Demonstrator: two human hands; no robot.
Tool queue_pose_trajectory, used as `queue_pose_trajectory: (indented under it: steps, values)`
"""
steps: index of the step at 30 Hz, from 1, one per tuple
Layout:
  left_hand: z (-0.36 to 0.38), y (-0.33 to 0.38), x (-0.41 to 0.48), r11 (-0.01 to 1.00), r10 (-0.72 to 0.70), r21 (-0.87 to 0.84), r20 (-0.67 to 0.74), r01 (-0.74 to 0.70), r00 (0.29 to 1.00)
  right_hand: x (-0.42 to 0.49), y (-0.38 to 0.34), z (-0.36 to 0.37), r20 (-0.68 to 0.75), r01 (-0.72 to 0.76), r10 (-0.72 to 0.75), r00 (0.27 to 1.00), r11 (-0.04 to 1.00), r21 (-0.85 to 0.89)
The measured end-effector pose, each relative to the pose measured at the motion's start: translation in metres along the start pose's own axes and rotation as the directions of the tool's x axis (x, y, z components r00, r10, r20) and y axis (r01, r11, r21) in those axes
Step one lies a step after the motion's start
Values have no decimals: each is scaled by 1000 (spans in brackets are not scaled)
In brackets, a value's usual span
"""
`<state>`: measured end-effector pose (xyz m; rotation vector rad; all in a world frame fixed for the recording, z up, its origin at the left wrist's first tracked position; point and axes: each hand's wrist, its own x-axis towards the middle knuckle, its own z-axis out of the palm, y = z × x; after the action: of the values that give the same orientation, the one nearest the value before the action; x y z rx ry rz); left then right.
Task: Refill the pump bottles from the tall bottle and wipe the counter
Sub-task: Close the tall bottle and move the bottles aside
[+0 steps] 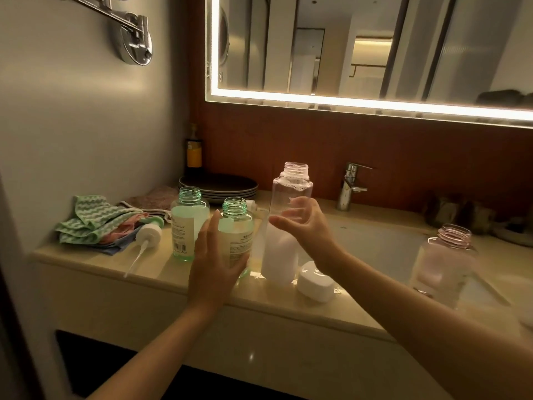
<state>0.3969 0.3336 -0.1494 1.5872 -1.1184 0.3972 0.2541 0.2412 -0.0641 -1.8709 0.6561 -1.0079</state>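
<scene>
Tall clear bottle w/ pink-tinted threaded neck (292, 186): upright on beige counter (161, 271) beside sink, long axis vertical, uncapped mouth up. R hand (305, 226) spread wide in front of it; contact unclear. L hand (215, 258) flat, fingers straight, against front green-necked clear bottle (235, 223).

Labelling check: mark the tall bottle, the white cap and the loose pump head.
tall bottle (279, 255), head view, white lower body.
white cap (315, 281), head view, top face.
loose pump head (148, 234), head view, round white part.

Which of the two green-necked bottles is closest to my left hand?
The nearer bottle: the left hand lies against its front. The other bottle stands untouched to its left, beside the pump.
</scene>
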Motion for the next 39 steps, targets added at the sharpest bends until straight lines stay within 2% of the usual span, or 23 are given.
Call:
queue_pose_trajectory:
  steps: [5, 8, 13, 15, 17, 18, 20, 21, 25, 28, 30, 33, 36, 39]
  values:
    - [-10, 2, -12, 984, 177, 43, -89, -174, 980, -9, 11, 2, 69, -28, 26, 997, 999, 31]
    - [-9, 8, -17, 978, 207, 61, -119, -200, 971, -8, 13, 2, 83, -20, 18, 996, 1000, 20]
    - [0, 26, -30, 951, 303, -42, -85, -307, 949, -13, 18, -4, 146, -19, 16, 989, 999, 25]
    - [8, 31, -35, 945, 304, -113, -45, -307, 952, -17, 21, -11, 139, -45, 42, 989, 999, 20]
    - [14, 38, -37, 945, 275, -176, -19, -274, 961, -24, 26, -22, 79, -8, 16, 997, 995, -104]
    - [18, 42, -36, 947, 253, -203, -12, -250, 967, -28, 31, -28, 46, 38, -28, 999, 972, -234]
    - [23, 49, -32, 949, 192, -255, -4, -187, 981, -37, 42, -41, 60, 118, -102, 993, 850, -513]
    - [26, 52, -30, 949, 154, -280, -1, -148, 988, -41, 48, -46, 100, 135, -93, 991, 793, -594]
    - [38, 62, -20, 934, 13, -358, -6, -15, 1000, -51, 56, -56, 210, 133, 34, 977, 672, -729]
    - [46, 70, -14, 901, -49, -431, -3, 43, 999, -52, 55, -55, 234, 180, 13, 972, 600, -779]
    - [50, 76, -10, 896, -85, -438, -16, 69, 996, -52, 55, -55, 208, 148, 23, 978, 630, -762]
    - [52, 86, -2, 900, -136, -419, -11, 118, 991, -48, 49, -61, 126, 45, 54, 991, 741, -670]
    - [54, 87, 4, 909, -152, -394, -2, 139, 988, -31, 29, -73, -41, 24, -56, 998, 835, -550]
    - [57, 83, 8, 928, -154, -344, -3, 143, 988, -9, -12, -85, -174, 76, -148, 974, 928, -364]
